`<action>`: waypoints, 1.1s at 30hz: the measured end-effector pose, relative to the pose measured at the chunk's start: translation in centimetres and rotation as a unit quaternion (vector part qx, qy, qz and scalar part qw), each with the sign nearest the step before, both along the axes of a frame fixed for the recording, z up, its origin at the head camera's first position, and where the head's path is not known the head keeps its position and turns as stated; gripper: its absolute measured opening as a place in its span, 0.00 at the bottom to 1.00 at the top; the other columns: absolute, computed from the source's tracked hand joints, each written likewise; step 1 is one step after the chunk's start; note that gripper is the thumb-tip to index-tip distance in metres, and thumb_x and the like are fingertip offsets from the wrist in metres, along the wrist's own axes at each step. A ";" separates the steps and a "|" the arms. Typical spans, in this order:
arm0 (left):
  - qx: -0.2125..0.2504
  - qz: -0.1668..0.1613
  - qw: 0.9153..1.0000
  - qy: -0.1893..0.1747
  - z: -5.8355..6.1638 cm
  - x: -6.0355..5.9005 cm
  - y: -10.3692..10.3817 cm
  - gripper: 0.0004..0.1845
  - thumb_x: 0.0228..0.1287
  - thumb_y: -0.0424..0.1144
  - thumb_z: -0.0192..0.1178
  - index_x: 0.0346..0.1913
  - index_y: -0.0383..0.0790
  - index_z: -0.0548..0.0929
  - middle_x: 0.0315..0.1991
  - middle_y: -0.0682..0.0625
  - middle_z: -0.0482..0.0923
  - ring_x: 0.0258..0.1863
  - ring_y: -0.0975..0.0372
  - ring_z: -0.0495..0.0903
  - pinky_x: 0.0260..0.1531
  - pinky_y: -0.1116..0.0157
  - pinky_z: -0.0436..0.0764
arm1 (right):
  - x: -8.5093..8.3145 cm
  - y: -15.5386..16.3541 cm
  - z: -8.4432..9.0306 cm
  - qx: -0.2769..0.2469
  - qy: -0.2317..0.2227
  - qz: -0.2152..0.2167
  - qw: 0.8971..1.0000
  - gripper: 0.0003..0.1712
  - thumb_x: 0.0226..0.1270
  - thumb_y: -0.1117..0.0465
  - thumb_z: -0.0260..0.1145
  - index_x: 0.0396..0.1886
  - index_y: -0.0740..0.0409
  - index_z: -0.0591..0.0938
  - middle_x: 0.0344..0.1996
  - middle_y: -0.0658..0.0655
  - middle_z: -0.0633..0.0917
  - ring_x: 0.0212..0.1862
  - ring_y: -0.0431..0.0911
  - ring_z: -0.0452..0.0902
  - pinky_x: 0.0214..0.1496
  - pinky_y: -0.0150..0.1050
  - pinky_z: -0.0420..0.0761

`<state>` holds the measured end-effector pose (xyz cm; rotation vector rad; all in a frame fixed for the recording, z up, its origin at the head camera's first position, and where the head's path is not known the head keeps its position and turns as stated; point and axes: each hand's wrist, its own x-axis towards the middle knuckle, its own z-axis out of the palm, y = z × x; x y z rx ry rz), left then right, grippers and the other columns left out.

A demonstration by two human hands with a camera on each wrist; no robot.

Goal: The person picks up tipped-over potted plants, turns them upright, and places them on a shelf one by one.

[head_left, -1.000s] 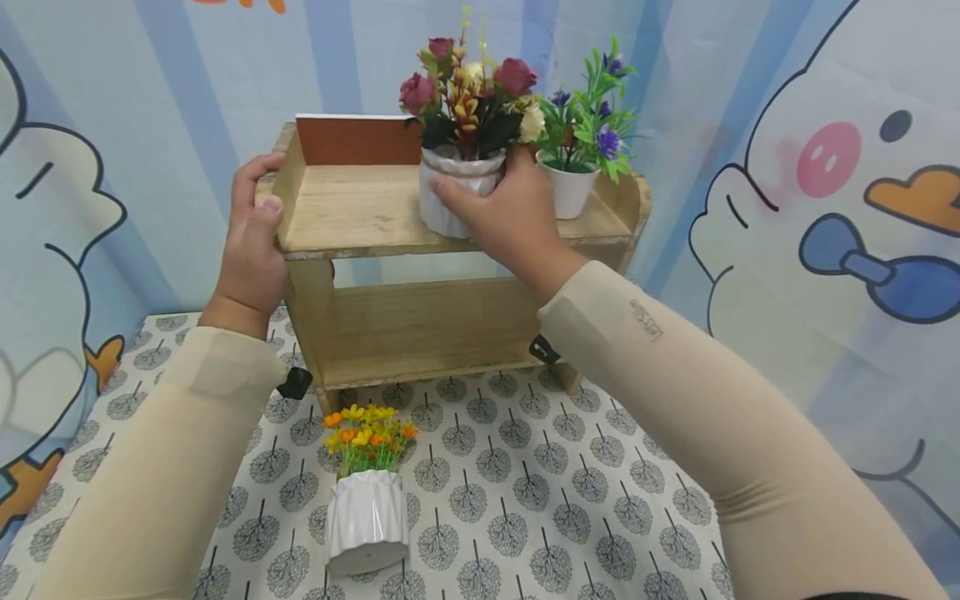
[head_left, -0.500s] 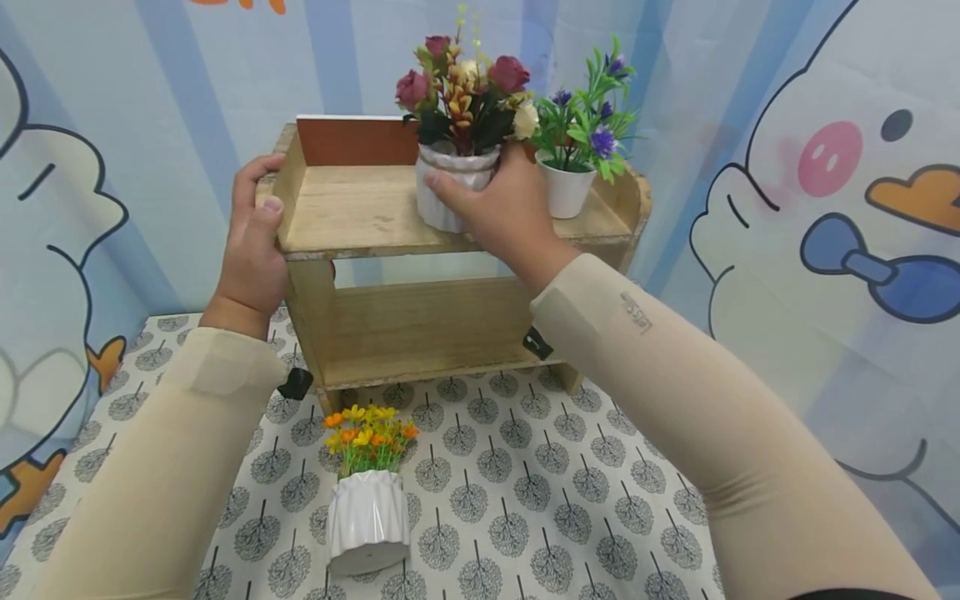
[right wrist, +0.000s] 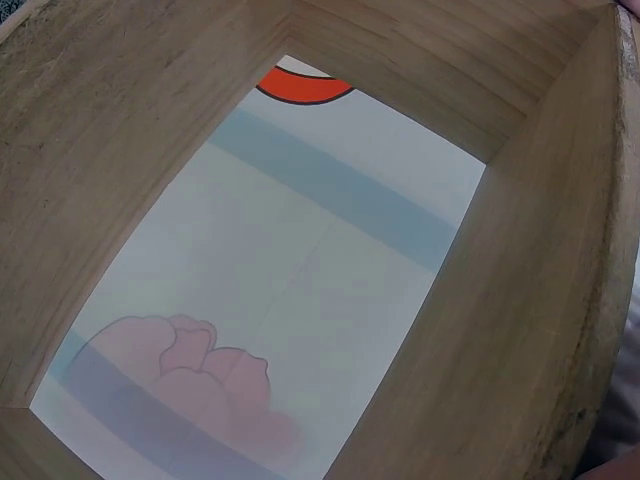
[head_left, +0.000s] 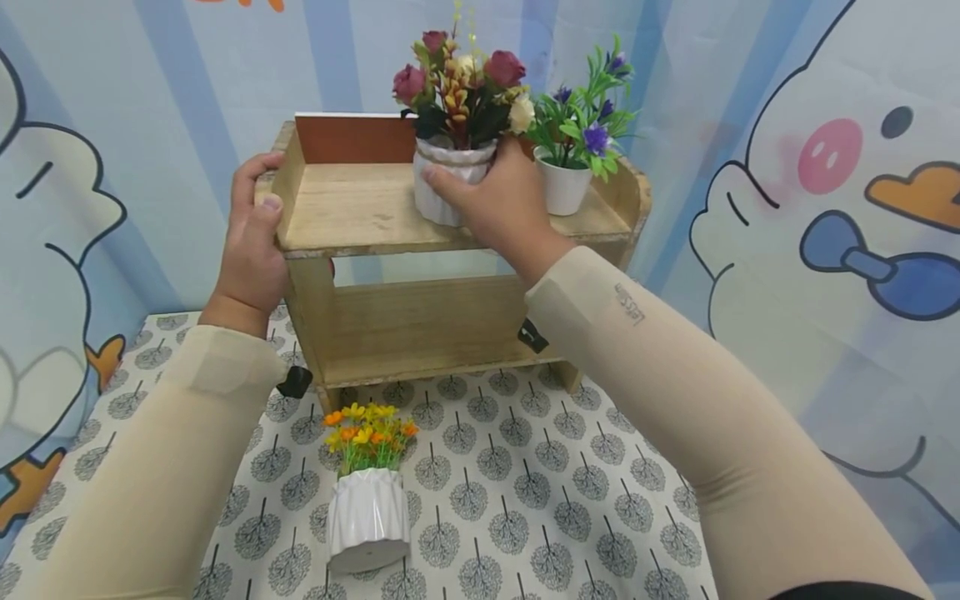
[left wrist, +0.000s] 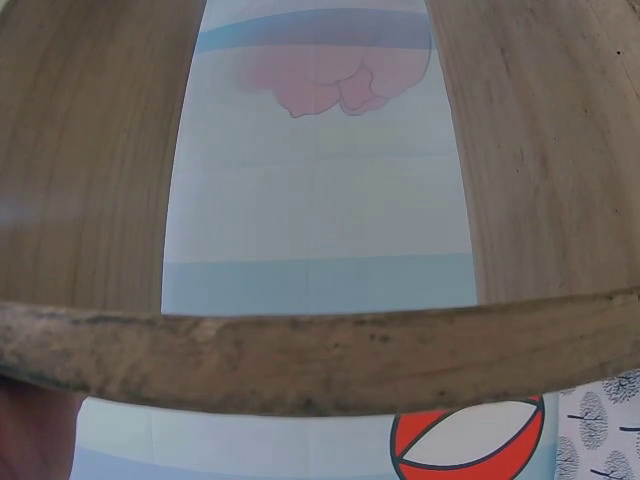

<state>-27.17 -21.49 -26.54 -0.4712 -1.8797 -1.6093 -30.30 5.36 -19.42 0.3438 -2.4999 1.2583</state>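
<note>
While the left hand (head_left: 251, 242) steadies the shelf (head_left: 360, 212), the right hand (head_left: 502, 208) grips the rose pot (head_left: 442, 187).

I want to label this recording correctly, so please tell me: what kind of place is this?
Probably a staged indoor set, not a real home. Cartoon-printed backdrop curtains hang all around, a tree-patterned tablecloth covers the table, and a small wooden shelf carries artificial flowers in white pots.
</note>
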 end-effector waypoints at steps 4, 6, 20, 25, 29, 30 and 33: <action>-0.002 0.002 1.000 -0.002 0.0 0.1 -0.1 0.28 0.75 0.43 0.37 0.75 0.47 0.66 0.76 0.49 0.58 0.65 0.57 0.61 0.66 0.60 0.57 | -0.2 -0.2 0.1 0.001 -0.010 -0.002 1.000 0.55 0.61 0.33 0.75 0.80 0.52 0.65 0.71 0.54 0.77 0.70 0.43 0.73 0.71 0.37 0.72; -0.004 0.004 1.000 -0.004 0.0 0.1 -0.1 0.28 0.75 0.44 0.37 0.75 0.48 0.66 0.77 0.49 0.58 0.66 0.57 0.60 0.66 0.60 0.57 | -0.3 -0.3 0.2 0.002 -0.012 -0.003 1.000 0.55 0.61 0.32 0.75 0.80 0.52 0.65 0.71 0.54 0.77 0.70 0.42 0.73 0.71 0.37 0.72; 0.002 0.000 1.000 0.003 -0.2 0.1 -0.6 0.28 0.75 0.45 0.37 0.75 0.47 0.67 0.75 0.47 0.59 0.62 0.55 0.62 0.63 0.61 0.59 | -0.6 -0.8 0.3 -0.002 -0.024 -0.002 1.000 0.56 0.61 0.32 0.75 0.80 0.50 0.63 0.72 0.53 0.76 0.71 0.42 0.72 0.73 0.37 0.70; 0.007 0.010 1.000 0.007 -0.2 0.5 -1.3 0.28 0.75 0.44 0.38 0.75 0.47 0.68 0.74 0.47 0.60 0.60 0.55 0.63 0.62 0.61 0.60 | -0.6 -1.5 0.2 -0.002 -0.021 0.009 1.000 0.56 0.61 0.31 0.75 0.81 0.50 0.63 0.72 0.53 0.76 0.71 0.42 0.72 0.73 0.37 0.71; 0.009 0.015 1.000 0.011 -0.3 0.9 -1.7 0.28 0.75 0.44 0.38 0.74 0.47 0.68 0.73 0.47 0.60 0.60 0.55 0.63 0.61 0.62 0.59 | -0.6 -1.9 0.1 -0.015 -0.015 0.029 0.999 0.56 0.60 0.32 0.75 0.81 0.48 0.64 0.71 0.52 0.77 0.70 0.41 0.73 0.72 0.37 0.71; 0.010 0.016 1.000 0.012 -0.3 1.0 -1.8 0.28 0.75 0.44 0.38 0.74 0.47 0.68 0.73 0.47 0.60 0.60 0.55 0.63 0.62 0.62 0.59 | -0.6 -1.9 0.0 -0.020 -0.014 0.035 0.999 0.56 0.60 0.32 0.75 0.81 0.48 0.64 0.71 0.52 0.77 0.70 0.41 0.73 0.71 0.36 0.72; 0.017 0.011 1.000 0.011 -0.4 1.3 -1.8 0.27 0.75 0.43 0.38 0.74 0.47 0.68 0.73 0.47 0.59 0.61 0.55 0.62 0.62 0.62 0.59 | -0.5 -1.9 -0.2 -0.032 -0.013 0.049 0.998 0.55 0.60 0.32 0.76 0.80 0.48 0.65 0.70 0.52 0.78 0.68 0.40 0.74 0.70 0.36 0.73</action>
